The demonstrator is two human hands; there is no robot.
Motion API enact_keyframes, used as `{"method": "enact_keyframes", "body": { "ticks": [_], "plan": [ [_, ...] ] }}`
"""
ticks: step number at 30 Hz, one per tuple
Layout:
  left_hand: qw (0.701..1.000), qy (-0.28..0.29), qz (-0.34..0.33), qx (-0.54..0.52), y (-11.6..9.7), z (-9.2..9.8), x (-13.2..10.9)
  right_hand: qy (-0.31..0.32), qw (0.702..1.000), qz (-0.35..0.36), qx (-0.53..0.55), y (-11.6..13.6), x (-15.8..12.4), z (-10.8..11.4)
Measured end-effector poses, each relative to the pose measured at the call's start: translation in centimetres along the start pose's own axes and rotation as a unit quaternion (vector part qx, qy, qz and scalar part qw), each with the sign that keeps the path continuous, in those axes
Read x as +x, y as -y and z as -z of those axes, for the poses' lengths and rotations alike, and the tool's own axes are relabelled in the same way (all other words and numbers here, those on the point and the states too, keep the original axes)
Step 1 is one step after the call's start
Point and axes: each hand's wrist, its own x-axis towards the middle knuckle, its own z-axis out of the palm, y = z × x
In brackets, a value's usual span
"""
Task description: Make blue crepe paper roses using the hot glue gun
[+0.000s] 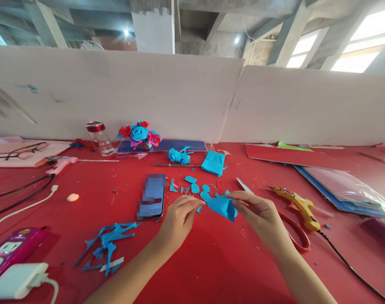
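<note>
Where the red counter (pixel 211 261) runs back to the white boards (pixel 116 97) standing along its far edge, a phone (pixel 152 196) lies flat near the middle. Left of it is a tangle of blue scraps (pixel 108 245). A yellow glue gun (pixel 301 207) rests to the right, just beyond red-handled scissors (pixel 298 238), whose blade shows past the right hand (pixel 258 209). That hand pinches the blue paper piece (pixel 222 206) between thumb and fingers, just above the counter and in front of the phone's right side. The left hand (pixel 178 219) has its fingertips pressed together on the piece's left edge. Small cut petals (pixel 192 183) lie scattered just behind.
</note>
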Motion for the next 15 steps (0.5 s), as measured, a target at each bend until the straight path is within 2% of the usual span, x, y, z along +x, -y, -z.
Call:
{"method": "enact_keyframes", "body": {
  "ticks": [3,6,10,15],
  "plan": [
    [1.000,0.006,0.005,-0.004,0.06,0.06,-0.03,0.008,0.998,0.036,-0.040,0.05,-0.08,0.21],
    [1.000,0.010,0.008,-0.006,0.09,0.09,-0.03,0.036,0.999,0.025,-0.018,0.06,-0.11,0.35],
    [1.000,0.012,0.014,-0.008,-0.08,0.06,0.05,0.076,0.994,-0.030,0.078,-0.26,-0.11,0.35],
    [0.999,0.004,0.022,-0.022,-0.29,0.08,0.25,0.093,0.962,-0.109,0.234,-0.81,0.11,0.04]
  ]
}}
